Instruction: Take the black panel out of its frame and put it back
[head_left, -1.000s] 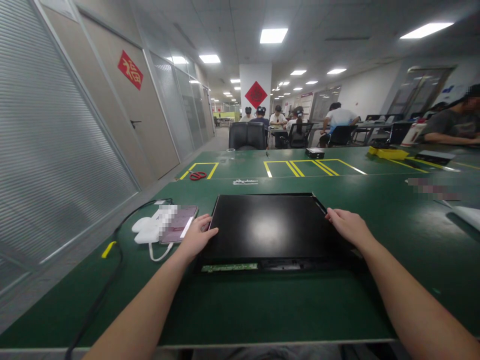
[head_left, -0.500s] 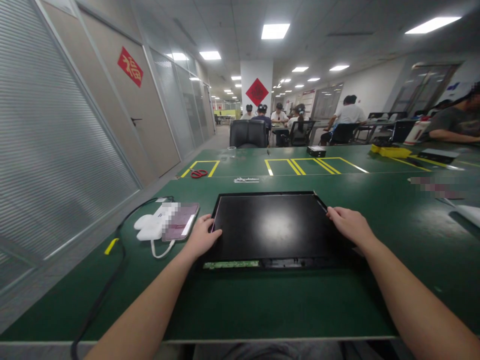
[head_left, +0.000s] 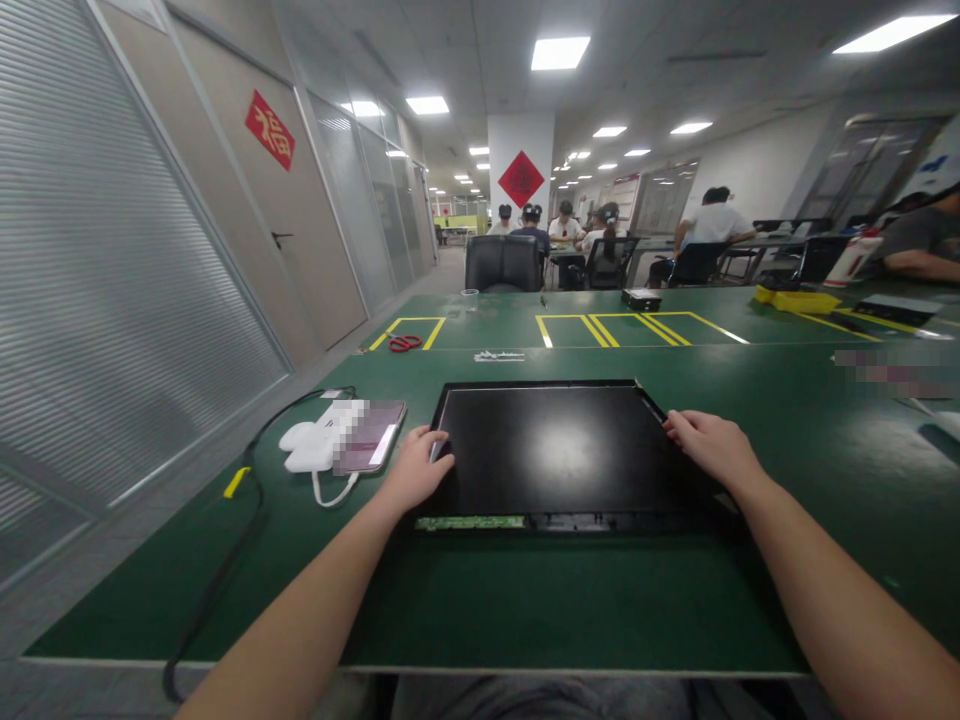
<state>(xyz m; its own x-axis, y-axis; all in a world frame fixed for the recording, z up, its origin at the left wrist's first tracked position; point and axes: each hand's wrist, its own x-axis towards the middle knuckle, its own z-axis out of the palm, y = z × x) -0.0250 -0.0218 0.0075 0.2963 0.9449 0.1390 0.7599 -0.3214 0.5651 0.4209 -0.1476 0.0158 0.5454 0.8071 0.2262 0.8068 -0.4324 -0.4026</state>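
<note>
A black display panel [head_left: 540, 450] lies flat on the green table in front of me, with a dark frame around its edges. Along its near edge runs a strip of green circuit board [head_left: 471, 523], exposed on the left half. My left hand [head_left: 418, 465] is closed on the panel's left edge, thumb and fingertips at the rim. At the right edge, near the far corner, my right hand [head_left: 709, 443] pinches the frame between thumb and fingers. The undersides of the fingers of both hands are hidden.
Left of the panel are a phone [head_left: 373, 437] and a white device [head_left: 311, 445] with a cable. A black cord [head_left: 251, 520] crosses the table's left side. Red-handled scissors [head_left: 405, 343], a yellow tray [head_left: 804, 302] and a black box [head_left: 641, 300] lie farther off. Several people sit beyond.
The whole view has shifted slightly, so the scene sits a little farther right. My left fingers have moved slightly inward over the left rim. The right hand keeps its place on the frame.
</note>
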